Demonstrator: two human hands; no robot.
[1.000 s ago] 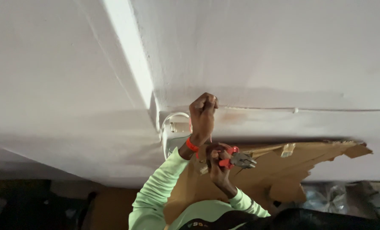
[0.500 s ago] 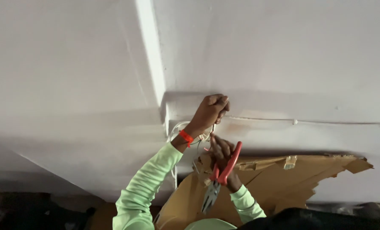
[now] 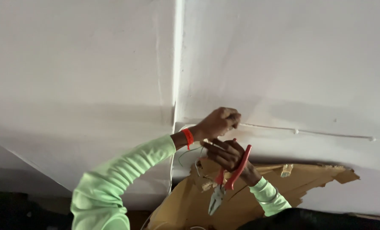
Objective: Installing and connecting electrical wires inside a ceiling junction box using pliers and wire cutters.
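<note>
Your left hand [image 3: 217,122] is closed, pinching the thin white cable [image 3: 309,133] vs the white wall [image 3: 92,76]. Just below, your right hand [image 3: 228,154] grips red-handled pliers [image 3: 229,176], jaws hanging down over torn cardboard [image 3: 258,191].

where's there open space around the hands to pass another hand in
Bare white surface lies wide open above the left hand and to both sides of the pale ridge. It is crowded below: the right hand with red-handled pliers, thin wires and torn cardboard sit close together.
</note>
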